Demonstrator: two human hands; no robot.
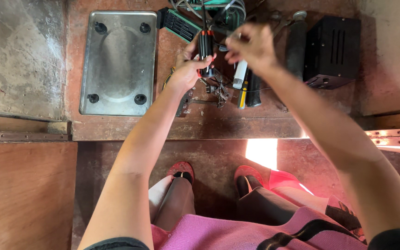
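My left hand [187, 69] grips a small black cylindrical part with orange marks [205, 48], holding it upright above the brown work surface [130, 127]. My right hand [251, 45] is raised just to its right, fingers pinched on thin dark wires that run up to a tangle of cables [209, 7]. The right hand is blurred, so what it pinches is hard to make out. Below the hands lie a white-tipped tool [240, 74], a black-handled tool [254, 90] and small metal bits [218, 90].
A metal plate with black feet [119, 62] lies at the left. A black vented box [333, 48] stands at the right, beside a dark cylinder [296, 44]. A green circuit piece [179, 24] sits at the top. My knees and red sandals [181, 169] are below.
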